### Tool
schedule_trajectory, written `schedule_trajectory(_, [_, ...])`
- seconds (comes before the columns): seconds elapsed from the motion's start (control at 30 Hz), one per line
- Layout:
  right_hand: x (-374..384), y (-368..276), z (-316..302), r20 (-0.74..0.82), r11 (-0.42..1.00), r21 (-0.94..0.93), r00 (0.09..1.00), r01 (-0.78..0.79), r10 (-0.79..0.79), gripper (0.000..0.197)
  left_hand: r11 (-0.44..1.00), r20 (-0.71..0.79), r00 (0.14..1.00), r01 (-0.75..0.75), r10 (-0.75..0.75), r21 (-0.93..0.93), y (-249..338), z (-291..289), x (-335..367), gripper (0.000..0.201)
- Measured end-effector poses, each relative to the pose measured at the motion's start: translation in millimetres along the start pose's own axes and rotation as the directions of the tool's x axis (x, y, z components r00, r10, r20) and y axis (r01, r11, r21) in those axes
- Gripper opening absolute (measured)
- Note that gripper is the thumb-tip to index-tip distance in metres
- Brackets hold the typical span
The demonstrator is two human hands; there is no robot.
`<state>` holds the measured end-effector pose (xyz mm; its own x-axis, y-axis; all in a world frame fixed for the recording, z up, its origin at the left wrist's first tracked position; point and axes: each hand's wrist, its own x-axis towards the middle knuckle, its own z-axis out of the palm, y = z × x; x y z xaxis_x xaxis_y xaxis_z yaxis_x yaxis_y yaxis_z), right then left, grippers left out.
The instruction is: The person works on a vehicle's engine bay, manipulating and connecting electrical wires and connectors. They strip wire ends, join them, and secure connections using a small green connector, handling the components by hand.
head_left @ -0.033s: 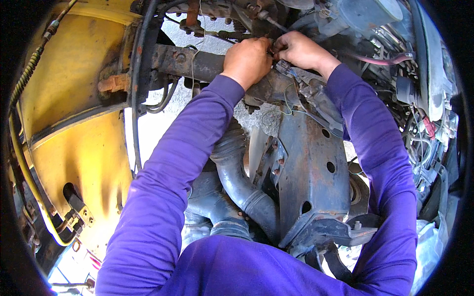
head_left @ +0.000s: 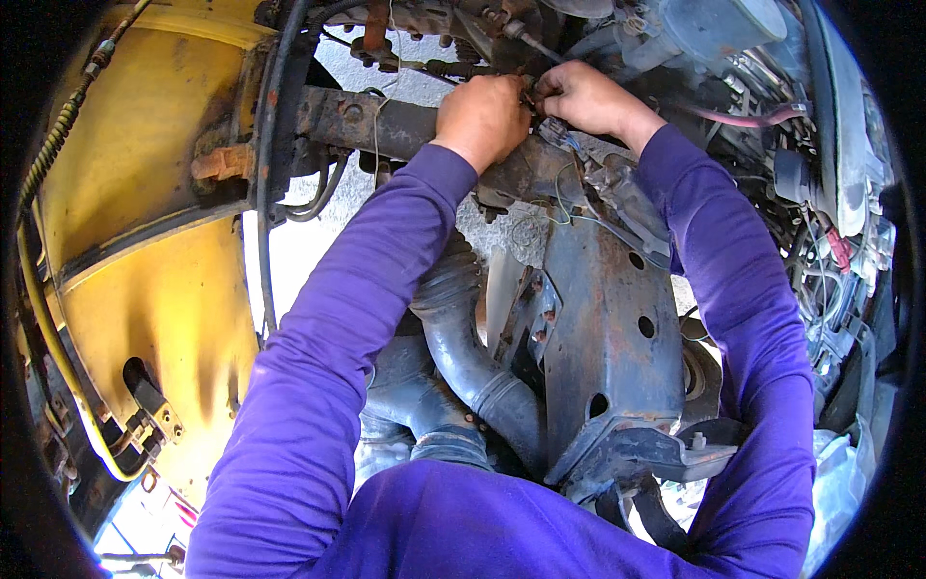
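Observation:
Both my arms, in purple sleeves, reach to the top middle of the view. My left hand (head_left: pixel 480 118) is closed, its back toward me and its fingertips hidden on the far side. Beside it, my right hand (head_left: pixel 586 98) pinches with thumb and fingers at the same spot. Whatever lies between the fingertips is small, dark and mostly covered. Just below the right hand are a grey wire connector (head_left: pixel 557 131) and some thin wires (head_left: pixel 562 201). Under both hands runs a rusty dark metal crossbeam (head_left: pixel 526 174).
Yellow body panels (head_left: pixel 154 328) stand at the left, with a black hose (head_left: pixel 264 193) along their edge. Nearer me are a curved grey pipe (head_left: pixel 463 338) and a steel frame rail (head_left: pixel 612 318) with round holes. Wiring and a pink hose (head_left: pixel 752 118) crowd the right.

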<state>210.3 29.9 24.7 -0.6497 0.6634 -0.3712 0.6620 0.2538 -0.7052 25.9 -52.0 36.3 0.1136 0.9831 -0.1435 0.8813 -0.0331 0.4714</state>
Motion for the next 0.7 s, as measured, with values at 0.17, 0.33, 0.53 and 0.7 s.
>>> schedule_trajectory(0.17, [4, -8, -4, -0.001, 0.995, -0.095, 1.0, 0.015, -0.016, 0.032, 0.987, 0.177, 0.971, 0.159, -0.16, 0.016, 0, -5, 17, 0.036])
schedule_trajectory(0.33, [3, -6, -4, -0.004, 0.997, -0.076, 1.0, -0.012, 0.012, 0.033, 0.987, 0.167, 0.973, 0.158, -0.16, 0.028, -1, -1, 17, 0.038])
schedule_trajectory(0.53, [3, 1, 0, -0.025, 0.999, 0.024, 0.999, 0.035, -0.035, 0.035, 0.949, 0.189, 0.982, 0.06, -0.001, -0.311, -22, 6, 30, 0.044])
schedule_trajectory(0.7, [3, -6, -2, 0.035, 0.999, 0.043, 0.999, 0.005, -0.006, 0.04, 0.951, 0.251, 0.966, 0.134, -0.062, -0.28, -36, 26, 48, 0.034])
